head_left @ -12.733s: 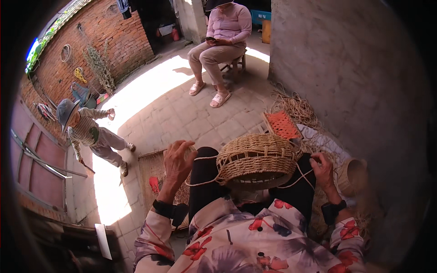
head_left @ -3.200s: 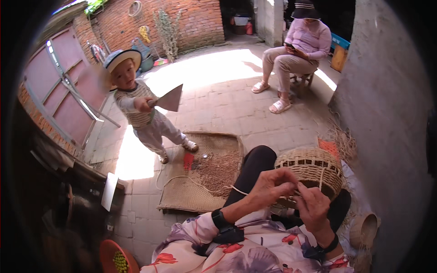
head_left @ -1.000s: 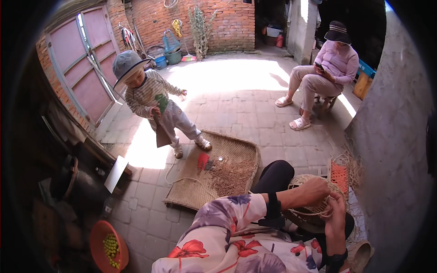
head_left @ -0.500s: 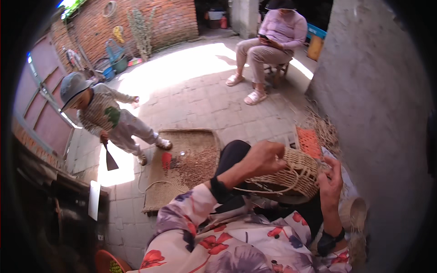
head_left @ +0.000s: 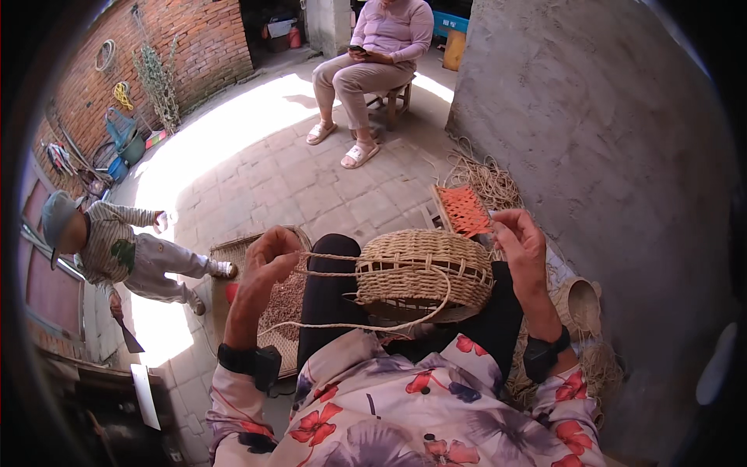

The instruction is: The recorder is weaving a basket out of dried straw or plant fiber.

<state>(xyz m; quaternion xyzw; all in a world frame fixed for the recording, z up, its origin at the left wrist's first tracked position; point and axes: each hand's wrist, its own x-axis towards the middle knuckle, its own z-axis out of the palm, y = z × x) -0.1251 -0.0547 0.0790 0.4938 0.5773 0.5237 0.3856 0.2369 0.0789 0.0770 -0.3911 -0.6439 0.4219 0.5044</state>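
Note:
A half-woven straw-coloured basket point(head_left: 420, 261) rests on its side across my lap, with an open lattice band around it. To its left, my left hand point(head_left: 272, 257) is closed on a twisted straw cord point(head_left: 331, 255), pulling strands taut from the basket. More of that cord curves loosely in front of the basket and trails left over my thigh. My right hand point(head_left: 523, 243) is raised just beyond the basket's right end, thumb and fingers pinched together. What they pinch, if anything, is too small to make out.
Left of my knees lies a woven tray point(head_left: 233, 249) of small brown pieces. A child point(head_left: 117, 249) holding a flat dark blade stands beyond it. Ahead, a person point(head_left: 373, 70) sits on a stool. Orange netting point(head_left: 465, 210), cord heaps point(head_left: 490, 179) and a rough wall point(head_left: 591, 156) are on the right.
My left hand has gone from over the basket out to the left, drawing the cord along. My right hand has come away from the basket's side. The view has swung right.

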